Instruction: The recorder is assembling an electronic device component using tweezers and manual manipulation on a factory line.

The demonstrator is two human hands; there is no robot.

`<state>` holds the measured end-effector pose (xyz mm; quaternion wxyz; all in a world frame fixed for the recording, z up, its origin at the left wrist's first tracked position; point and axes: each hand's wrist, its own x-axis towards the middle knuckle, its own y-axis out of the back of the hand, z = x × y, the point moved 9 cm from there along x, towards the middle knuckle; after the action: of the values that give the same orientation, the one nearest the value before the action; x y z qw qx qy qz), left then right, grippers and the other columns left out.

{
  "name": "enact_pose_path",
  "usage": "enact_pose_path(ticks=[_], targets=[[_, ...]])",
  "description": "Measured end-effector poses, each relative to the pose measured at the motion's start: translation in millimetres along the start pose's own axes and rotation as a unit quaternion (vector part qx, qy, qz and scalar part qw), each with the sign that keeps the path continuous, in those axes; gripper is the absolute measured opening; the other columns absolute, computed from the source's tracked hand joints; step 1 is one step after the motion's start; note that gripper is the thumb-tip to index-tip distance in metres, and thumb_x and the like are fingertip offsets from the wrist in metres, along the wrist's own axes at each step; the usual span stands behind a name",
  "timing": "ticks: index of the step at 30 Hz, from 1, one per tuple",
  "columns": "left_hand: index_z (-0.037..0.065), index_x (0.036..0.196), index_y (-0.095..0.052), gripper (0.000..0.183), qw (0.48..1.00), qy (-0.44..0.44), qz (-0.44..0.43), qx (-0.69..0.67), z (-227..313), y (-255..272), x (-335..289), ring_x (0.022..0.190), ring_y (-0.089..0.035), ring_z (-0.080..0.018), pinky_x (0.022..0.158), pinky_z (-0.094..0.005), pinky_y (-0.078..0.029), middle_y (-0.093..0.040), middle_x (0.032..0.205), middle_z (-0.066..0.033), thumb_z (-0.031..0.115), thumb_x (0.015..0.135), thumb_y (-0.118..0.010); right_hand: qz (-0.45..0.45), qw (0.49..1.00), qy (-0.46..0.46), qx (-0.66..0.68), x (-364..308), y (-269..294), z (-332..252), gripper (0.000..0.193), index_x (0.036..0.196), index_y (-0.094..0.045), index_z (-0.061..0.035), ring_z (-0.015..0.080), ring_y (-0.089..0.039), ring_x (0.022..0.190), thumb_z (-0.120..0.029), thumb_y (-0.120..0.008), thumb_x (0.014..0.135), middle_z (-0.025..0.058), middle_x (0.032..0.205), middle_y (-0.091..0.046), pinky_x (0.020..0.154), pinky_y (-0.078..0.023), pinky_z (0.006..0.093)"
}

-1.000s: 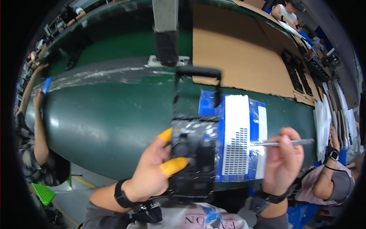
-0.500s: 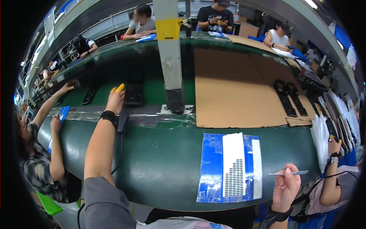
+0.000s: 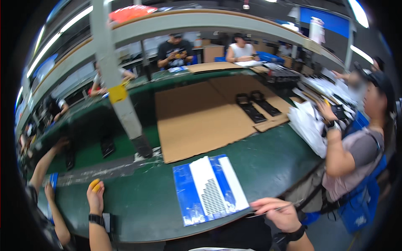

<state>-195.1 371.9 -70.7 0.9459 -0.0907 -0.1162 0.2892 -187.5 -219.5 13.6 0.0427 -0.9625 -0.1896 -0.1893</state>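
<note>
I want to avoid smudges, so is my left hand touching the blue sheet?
Apart: the head view plainly shows green tabletop between your left hand and the blue sheet.

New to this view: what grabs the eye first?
Probably the bright blue board at the near edge of the green table, with a white sheet of small black labels on it. Behind it, a big brown cardboard sheet carries two black frame-like parts toward its right side. Lower left, yellow finger covers stand out on the wearer's left hand.
</note>
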Motion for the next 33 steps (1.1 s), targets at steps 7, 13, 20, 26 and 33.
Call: enact_pose_path(ticks=[7,13,20,26,33], targets=[[0.001,0.105,-0.048,0.025,0.997,0.056,-0.039,-0.042,-12.9,-6.7,7.3,0.083,-0.052,-0.0142,0.072,-0.0212,-0.041,-0.055,0.093,-0.0086,0.011,0.085,-0.037,-0.41,0.852,-0.284,-0.156,-83.5,-61.6,62.6,0.025,0.09,-0.053,0.0016,0.0256,-0.057,0.073,-0.02,-0.042,0.085,0.0128,0.074,-0.058,0.066,-0.044,0.033],[0.001,0.103,-0.048,0.024,0.999,0.046,-0.019,0.003,-9.1,11.9,7.5,0.075,-0.054,-0.012,0.067,-0.0206,-0.043,-0.056,0.09,-0.0085,0.009,0.083,-0.038,-0.301,0.729,-0.203,-0.58,-83.6,-52.5,208.7,0.019,0.085,-0.056,-0.0015,0.0322,-0.058,0.067,-0.01,-0.043,0.074,0.0194,0.072,-0.058,0.058,-0.045,0.039],[-0.002,0.099,-0.046,0.02,0.999,0.035,-0.023,0.011,-11.5,-12.2,6.4,0.071,-0.051,-0.0133,0.063,-0.0198,-0.042,-0.053,0.084,-0.0096,0.004,0.082,-0.037,0.077,0.835,0.127,-0.529,-36.5,-31.1,246.1,0.03,0.066,-0.056,0.0061,0.0299,-0.056,0.054,-0.016,-0.04,0.079,0.0206,0.066,-0.057,0.049,-0.044,0.0372],[-0.002,0.098,-0.046,0.019,0.999,0.026,-0.022,0.017,-5.7,-16.5,4.2,0.068,-0.051,-0.013,0.06,-0.0199,-0.041,-0.053,0.079,-0.0094,0.004,0.081,-0.039,0.086,0.838,0.128,-0.524,11.5,-9.3,245.8,0.029,0.067,-0.056,0.0057,0.0291,-0.055,0.054,-0.016,-0.04,0.079,0.0199,0.067,-0.057,0.049,-0.044,0.0366],[-0.006,0.1,-0.051,0.026,0.992,0.051,0.033,0.115,19.1,-20.5,-7.8,0.087,-0.051,-0.0175,0.077,-0.0251,-0.043,-0.053,0.095,-0.0108,0.003,0.076,-0.053,0.081,0.85,0.116,-0.508,53.5,2.0,258.0,0.029,0.068,-0.055,0.0052,0.0281,-0.055,0.054,-0.016,-0.04,0.079,0.0191,0.067,-0.057,0.049,-0.044,0.0359]])
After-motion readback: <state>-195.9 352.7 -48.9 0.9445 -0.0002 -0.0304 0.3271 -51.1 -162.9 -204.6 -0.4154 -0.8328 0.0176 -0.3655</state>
